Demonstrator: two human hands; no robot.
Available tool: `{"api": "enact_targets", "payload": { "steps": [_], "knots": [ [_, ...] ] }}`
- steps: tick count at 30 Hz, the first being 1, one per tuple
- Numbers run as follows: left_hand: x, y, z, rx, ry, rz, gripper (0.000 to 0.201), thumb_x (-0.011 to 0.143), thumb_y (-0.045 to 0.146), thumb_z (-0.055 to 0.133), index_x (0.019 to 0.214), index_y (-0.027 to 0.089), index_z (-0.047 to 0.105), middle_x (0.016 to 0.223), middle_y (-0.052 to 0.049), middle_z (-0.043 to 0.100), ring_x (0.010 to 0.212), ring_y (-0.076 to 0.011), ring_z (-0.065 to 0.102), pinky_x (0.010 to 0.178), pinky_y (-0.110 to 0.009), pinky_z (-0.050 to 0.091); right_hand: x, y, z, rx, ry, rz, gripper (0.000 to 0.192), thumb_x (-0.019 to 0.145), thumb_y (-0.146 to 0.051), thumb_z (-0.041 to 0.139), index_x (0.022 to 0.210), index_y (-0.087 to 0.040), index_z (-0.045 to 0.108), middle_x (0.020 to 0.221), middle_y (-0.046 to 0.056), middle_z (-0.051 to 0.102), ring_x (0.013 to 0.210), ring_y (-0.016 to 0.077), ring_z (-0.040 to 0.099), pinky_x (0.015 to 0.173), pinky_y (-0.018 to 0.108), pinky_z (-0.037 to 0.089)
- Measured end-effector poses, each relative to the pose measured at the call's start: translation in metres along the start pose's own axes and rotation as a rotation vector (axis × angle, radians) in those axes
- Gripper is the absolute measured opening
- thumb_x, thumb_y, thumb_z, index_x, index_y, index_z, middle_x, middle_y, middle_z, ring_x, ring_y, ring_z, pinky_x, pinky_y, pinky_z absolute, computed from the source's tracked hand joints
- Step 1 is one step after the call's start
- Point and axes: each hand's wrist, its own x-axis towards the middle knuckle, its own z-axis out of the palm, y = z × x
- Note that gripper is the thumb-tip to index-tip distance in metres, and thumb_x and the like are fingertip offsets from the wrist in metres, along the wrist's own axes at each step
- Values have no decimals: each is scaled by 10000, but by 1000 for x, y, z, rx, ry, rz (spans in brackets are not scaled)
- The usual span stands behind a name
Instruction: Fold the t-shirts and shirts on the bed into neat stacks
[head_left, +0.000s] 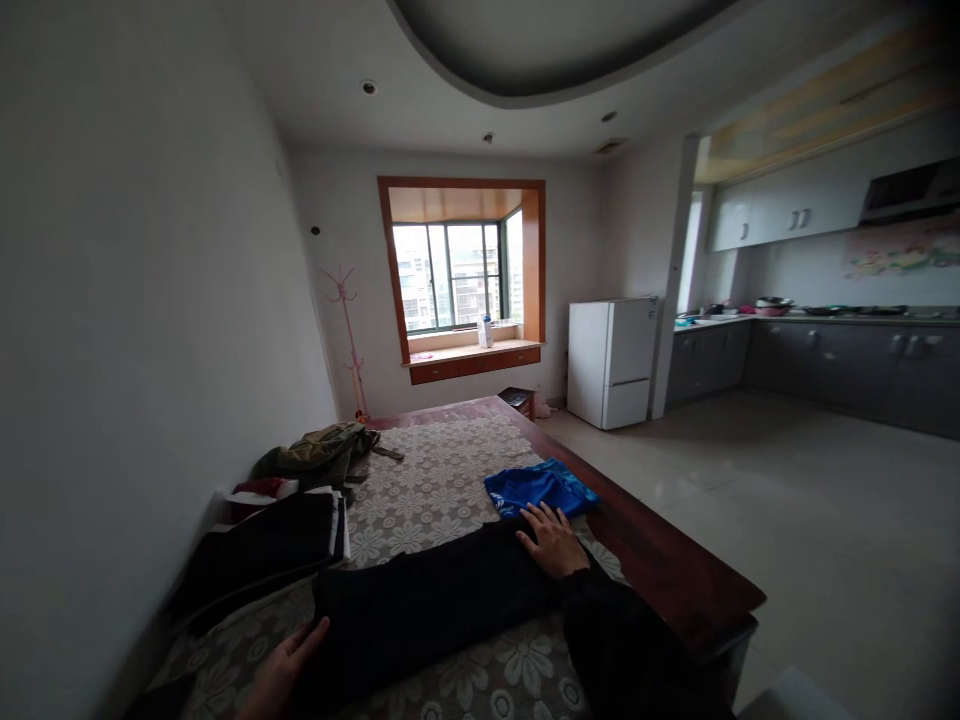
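Note:
A pair of black trousers [442,600], folded into a long strip, lies across the patterned cloth in front of me. At the strip's left end, my left hand [289,665] is closed on the edge, its fingers close together and partly hidden. My right hand [553,540] rests palm down on the right end, with the fingers spread towards a blue garment [536,488]. That blue piece lies folded flat just beyond the trousers, touching or nearly touching my fingertips.
Folded black and white clothes [270,535] and an olive garment or bag [319,450] lie along the left wall. The wooden table [675,560] has its bare edge on the right. Farther off stand a pink coat rack [346,320], a white fridge [626,350] and kitchen cabinets [847,365].

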Motion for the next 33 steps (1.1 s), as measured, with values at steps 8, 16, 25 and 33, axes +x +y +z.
{"api": "enact_targets", "payload": {
  "steps": [8, 16, 25, 33],
  "knots": [
    [-1, 16, 28, 169, 77, 152, 579, 551, 531, 835, 985, 164, 725, 1189, -185, 773, 1296, -408, 625, 1143, -498, 478, 11, 14, -11, 4, -134, 13, 618, 953, -545, 454, 1518, -300, 510, 1629, 41, 438, 1529, 297, 312, 1238, 528, 191],
    [-19, 26, 6, 276, 147, 200, 392, 610, 444, 775, 932, 226, 731, 972, -103, 827, 1114, -404, 732, 1010, -498, 588, 26, 43, -19, -5, -123, 77, 539, 1029, -494, 250, 1471, -395, 542, 1609, -26, 466, 1506, 249, 367, 1203, 569, 254],
    [-36, 13, -83, 382, 242, 126, 465, 494, 532, 774, 846, 236, 711, 939, -114, 818, 1206, -446, 675, 1110, -550, 501, 9, 50, -8, -14, -80, -60, 615, 996, -555, 330, 1561, -334, 435, 1665, -2, 364, 1550, 246, 282, 1252, 530, 167],
    [-61, 48, -106, 204, 265, 97, 433, 505, 558, 787, 830, 274, 746, 961, -61, 819, 1243, -393, 663, 997, -481, 592, 10, 55, -5, 43, -25, -101, 646, 976, -598, 366, 1534, -292, 480, 1631, 63, 431, 1533, 293, 319, 1240, 576, 186]
  ]
}}
